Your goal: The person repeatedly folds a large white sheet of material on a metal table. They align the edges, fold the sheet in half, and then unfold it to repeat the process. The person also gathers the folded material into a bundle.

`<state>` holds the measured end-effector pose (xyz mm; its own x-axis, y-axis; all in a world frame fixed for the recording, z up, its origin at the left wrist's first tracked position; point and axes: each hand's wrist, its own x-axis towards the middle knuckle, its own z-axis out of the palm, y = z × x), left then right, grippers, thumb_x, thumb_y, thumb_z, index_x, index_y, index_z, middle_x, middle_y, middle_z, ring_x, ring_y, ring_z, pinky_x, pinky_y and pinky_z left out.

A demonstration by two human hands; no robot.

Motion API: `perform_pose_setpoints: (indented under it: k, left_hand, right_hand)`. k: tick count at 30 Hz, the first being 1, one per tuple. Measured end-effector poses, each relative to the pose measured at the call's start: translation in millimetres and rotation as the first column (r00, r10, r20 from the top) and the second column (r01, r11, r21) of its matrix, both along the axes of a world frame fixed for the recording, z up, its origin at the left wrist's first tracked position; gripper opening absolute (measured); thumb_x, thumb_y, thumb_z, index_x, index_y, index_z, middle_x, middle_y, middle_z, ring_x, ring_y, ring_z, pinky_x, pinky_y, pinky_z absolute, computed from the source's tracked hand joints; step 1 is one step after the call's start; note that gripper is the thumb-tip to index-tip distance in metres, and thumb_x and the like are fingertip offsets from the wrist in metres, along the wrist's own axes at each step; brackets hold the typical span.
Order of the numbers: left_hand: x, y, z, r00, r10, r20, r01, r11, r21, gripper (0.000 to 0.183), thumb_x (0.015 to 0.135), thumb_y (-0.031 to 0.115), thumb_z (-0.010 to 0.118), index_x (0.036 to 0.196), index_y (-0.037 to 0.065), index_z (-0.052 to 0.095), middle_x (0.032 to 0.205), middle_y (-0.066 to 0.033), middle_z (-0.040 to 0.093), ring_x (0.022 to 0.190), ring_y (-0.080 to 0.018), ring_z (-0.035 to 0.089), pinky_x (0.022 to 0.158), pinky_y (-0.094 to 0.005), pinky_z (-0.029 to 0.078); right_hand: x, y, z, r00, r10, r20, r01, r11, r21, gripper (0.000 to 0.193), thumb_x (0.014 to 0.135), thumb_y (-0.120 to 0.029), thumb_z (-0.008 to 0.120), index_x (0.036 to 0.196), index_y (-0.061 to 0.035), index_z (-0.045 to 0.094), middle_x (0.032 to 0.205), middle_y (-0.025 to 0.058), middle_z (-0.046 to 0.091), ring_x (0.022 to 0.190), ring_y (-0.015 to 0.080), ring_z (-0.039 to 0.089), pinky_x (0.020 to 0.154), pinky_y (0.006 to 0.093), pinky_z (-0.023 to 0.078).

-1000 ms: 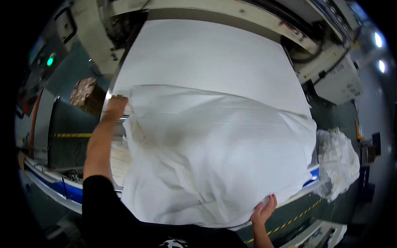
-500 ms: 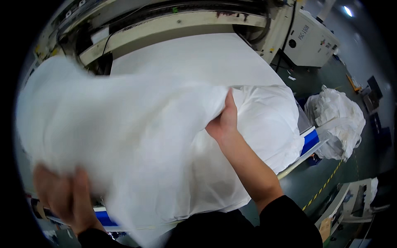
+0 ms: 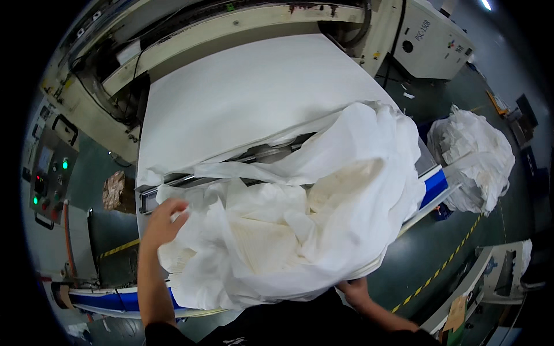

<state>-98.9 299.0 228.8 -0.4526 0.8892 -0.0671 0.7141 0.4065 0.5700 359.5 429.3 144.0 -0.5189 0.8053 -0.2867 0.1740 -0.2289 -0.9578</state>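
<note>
A large white bag of thin film (image 3: 369,213) lies crumpled and spread open at the front of the machine bed. In its opening show cream-white layered sheets (image 3: 262,239), of a kind I cannot make out. At the bag's left edge is my left hand (image 3: 164,222), fingers apart and slightly bent, with nothing seen between them. My right hand (image 3: 353,290) is low at the bag's near right edge; its fingers are mostly hidden beneath the bag. Behind the bag, a metal bar (image 3: 268,154) partly shows across the bed.
A flat white bed surface (image 3: 242,98) runs back under the machine's beam (image 3: 231,26). On the left stands a control panel (image 3: 51,176) with lit buttons, near a brown box (image 3: 117,191). To the right, another stuffed white bag (image 3: 470,155) rests on the floor, before a white cabinet (image 3: 433,43).
The raised white film has come down and now lies folded back around the layered sheets. My left hand moved up and inward; my right hand dropped to the near edge.
</note>
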Motion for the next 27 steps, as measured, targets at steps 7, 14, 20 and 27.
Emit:
perform_pose_setpoints:
  k: [7,14,20,27]
  left_hand:
    - [58,180,-150,0.933,-0.125,0.339,0.177,0.976,-0.128,0.042,0.084,0.028,0.058,0.12,0.006,0.054,0.111,-0.017,0.059,0.105,-0.0308,0.056,0.091,-0.0369,0.044]
    - [79,225,-236,0.844,-0.391,0.367,0.495,0.831,-0.254,0.046,0.082,0.034,0.057,0.118,0.006,0.055,0.107,-0.0192,0.062,0.103,-0.0338,0.058,0.092,-0.0377,0.043]
    - [72,208,-208,0.792,-0.386,0.474,0.549,0.79,-0.274,0.045,0.082,0.034,0.057,0.117,0.005,0.056,0.106,-0.0192,0.062,0.101,-0.034,0.058,0.091,-0.0377,0.043]
    - [50,177,-130,0.744,-0.363,0.561,0.595,0.741,-0.31,0.045,0.081,0.034,0.057,0.116,0.005,0.056,0.105,-0.0191,0.062,0.099,-0.0342,0.058,0.09,-0.0377,0.043]
  right_hand:
    - [23,0,-46,0.655,-0.752,-0.068,0.664,0.617,-0.422,0.049,0.092,-0.029,0.046,0.133,-0.0025,0.037,0.128,0.0153,0.048,0.115,0.0266,0.05,0.098,0.0406,0.04]
    - [-13,19,-45,0.568,-0.818,-0.086,0.56,0.462,-0.688,0.05,0.095,-0.037,0.039,0.134,-0.007,0.038,0.132,0.0099,0.048,0.116,0.0277,0.049,0.098,0.0421,0.042]
    - [-41,38,-36,0.678,-0.65,-0.343,0.153,0.582,-0.799,0.051,0.092,-0.031,0.047,0.132,-0.001,0.038,0.129,0.0165,0.049,0.116,0.0266,0.05,0.093,0.0417,0.044]
    - [-119,62,-48,0.685,-0.559,-0.468,-0.056,0.6,-0.798,0.051,0.092,-0.03,0.047,0.132,-0.0004,0.038,0.128,0.0168,0.049,0.116,0.0267,0.05,0.093,0.0415,0.044]
